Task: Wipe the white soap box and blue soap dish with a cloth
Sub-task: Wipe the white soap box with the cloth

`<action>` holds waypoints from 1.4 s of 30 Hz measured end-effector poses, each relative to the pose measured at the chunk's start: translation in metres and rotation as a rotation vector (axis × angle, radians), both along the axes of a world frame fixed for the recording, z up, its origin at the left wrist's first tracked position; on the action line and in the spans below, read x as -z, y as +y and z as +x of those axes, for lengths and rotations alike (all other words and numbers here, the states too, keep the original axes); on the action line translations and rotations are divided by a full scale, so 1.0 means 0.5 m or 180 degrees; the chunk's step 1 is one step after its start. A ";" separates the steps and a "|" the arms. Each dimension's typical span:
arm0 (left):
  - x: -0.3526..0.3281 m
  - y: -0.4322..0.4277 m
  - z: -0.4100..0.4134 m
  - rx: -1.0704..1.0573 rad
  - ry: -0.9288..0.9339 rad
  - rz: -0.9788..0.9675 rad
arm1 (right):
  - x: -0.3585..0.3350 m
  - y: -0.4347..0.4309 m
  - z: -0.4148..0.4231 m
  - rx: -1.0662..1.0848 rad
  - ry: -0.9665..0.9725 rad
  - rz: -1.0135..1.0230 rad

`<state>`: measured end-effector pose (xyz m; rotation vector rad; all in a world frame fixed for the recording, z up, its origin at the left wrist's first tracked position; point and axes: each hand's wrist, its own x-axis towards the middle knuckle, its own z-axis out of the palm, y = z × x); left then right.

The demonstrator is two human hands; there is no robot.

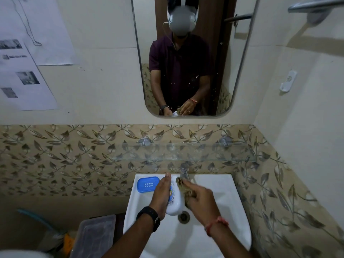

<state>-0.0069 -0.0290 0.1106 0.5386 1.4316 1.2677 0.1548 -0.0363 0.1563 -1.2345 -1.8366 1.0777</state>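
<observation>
Over the white sink, my left hand holds the white soap box along its left side, fingers stretched up its length. My right hand grips a crumpled brownish cloth and presses it against the box's right side. The blue soap dish lies on the sink's back left corner, just left of my left hand, untouched.
A chrome tap stands at the sink's back, right behind the cloth. The drain lies below the box. A glass shelf and a mirror hang above. A grey plastic container sits left of the sink.
</observation>
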 end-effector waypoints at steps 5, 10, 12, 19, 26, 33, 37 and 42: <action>-0.015 0.008 0.015 -0.0177 -0.0083 0.0029 | 0.000 0.005 -0.007 0.0122 0.0127 0.0038; -0.004 0.010 -0.017 -0.0333 0.0010 -0.0149 | 0.069 -0.105 0.010 0.0115 0.0509 -0.0001; -0.005 0.006 -0.013 -0.0202 0.0060 -0.0170 | 0.070 -0.078 0.001 0.0180 0.0428 -0.0067; -0.004 0.008 0.011 -0.0062 0.0019 -0.0182 | 0.014 0.029 -0.025 0.0306 0.0160 -0.0139; 0.032 0.014 -0.025 -0.0603 -0.0112 -0.0294 | 0.101 -0.088 -0.014 0.0096 0.0377 -0.0329; -0.027 -0.007 0.024 0.0028 -0.0165 -0.0181 | 0.028 0.030 -0.031 0.0304 0.0317 -0.0167; -0.032 0.005 0.015 -0.0208 -0.0152 -0.0139 | 0.043 0.011 -0.022 0.0303 0.0364 -0.0101; -0.042 0.012 -0.015 -0.0873 -0.0280 -0.0179 | 0.108 -0.146 -0.023 0.0546 0.0925 -0.0276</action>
